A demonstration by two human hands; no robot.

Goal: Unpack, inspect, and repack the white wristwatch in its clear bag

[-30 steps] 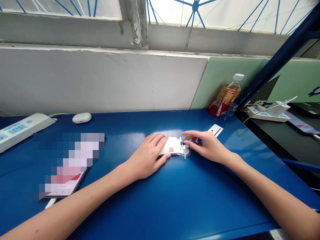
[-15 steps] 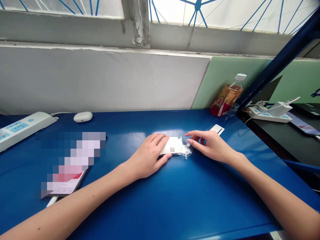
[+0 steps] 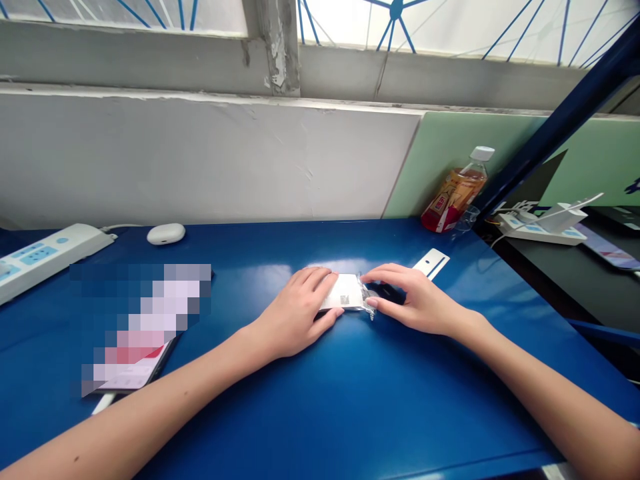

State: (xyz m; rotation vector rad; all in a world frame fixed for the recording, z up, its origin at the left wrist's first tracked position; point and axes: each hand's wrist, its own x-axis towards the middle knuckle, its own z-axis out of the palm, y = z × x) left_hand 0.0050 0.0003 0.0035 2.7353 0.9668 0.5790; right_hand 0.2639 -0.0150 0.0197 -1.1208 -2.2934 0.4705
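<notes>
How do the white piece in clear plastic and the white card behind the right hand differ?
The white piece lies partly under the left hand; the white card is partly hidden behind the right hand. The white piece shows a small square print; the white card shows a dark stripe. Both lie on the blue table.

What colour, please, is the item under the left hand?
Where visible, the item is white with a grey square; best view: head.
</notes>
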